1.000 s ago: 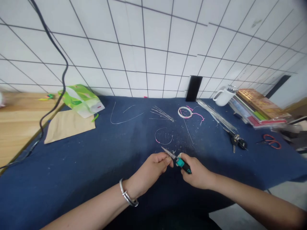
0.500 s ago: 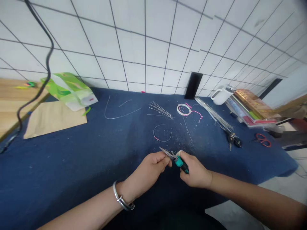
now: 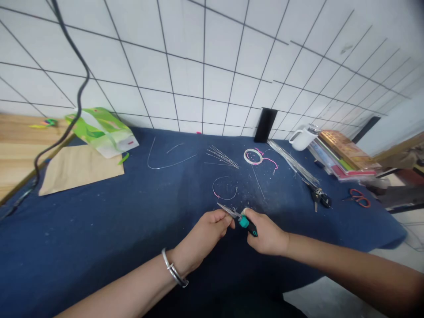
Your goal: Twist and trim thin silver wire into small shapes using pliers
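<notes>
Teal-and-black pliers (image 3: 244,221), one pair, occupy one of two hands (image 3: 267,234).

The pliers (image 3: 243,221) you hold pair bright, smooth metal with teal and black grips that look like plastic. Your bangle (image 3: 171,267) is polished, silvery metal. Matt blue cloth (image 3: 132,212) covers your bench (image 3: 82,234), and the wires (image 3: 222,157) gleam like metal. You also have dull brown paper (image 3: 82,170) (slightly creased, perhaps) and smooth, pale wood (image 3: 20,139).

Slim-nosed teal-and-black pliers (image 3: 243,221), aslant
</notes>
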The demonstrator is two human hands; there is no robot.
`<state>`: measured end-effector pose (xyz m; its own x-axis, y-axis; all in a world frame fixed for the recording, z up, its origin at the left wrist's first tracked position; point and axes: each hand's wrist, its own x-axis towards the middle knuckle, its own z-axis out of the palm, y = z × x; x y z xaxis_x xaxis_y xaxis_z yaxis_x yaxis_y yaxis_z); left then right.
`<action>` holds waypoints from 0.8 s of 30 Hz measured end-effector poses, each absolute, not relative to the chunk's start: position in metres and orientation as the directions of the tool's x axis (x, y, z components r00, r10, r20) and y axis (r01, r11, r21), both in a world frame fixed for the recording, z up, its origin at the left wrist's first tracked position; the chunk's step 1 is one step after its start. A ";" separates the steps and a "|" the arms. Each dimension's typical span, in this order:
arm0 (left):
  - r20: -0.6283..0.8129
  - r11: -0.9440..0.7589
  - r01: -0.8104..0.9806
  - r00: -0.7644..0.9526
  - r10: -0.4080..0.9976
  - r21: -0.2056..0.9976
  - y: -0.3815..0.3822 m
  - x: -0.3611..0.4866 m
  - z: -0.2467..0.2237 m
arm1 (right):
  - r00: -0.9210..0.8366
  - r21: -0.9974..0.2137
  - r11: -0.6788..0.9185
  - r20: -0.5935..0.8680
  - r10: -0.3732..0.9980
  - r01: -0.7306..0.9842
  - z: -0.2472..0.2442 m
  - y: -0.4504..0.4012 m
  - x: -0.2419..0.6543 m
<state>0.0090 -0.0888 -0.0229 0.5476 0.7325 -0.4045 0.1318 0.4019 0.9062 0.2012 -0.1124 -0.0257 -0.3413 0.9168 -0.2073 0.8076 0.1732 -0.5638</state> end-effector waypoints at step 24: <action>-0.373 0.399 0.085 0.567 0.734 0.913 -0.089 0.013 -0.011 | -0.380 -0.573 0.192 -0.229 0.896 0.797 -0.006 -0.106 0.211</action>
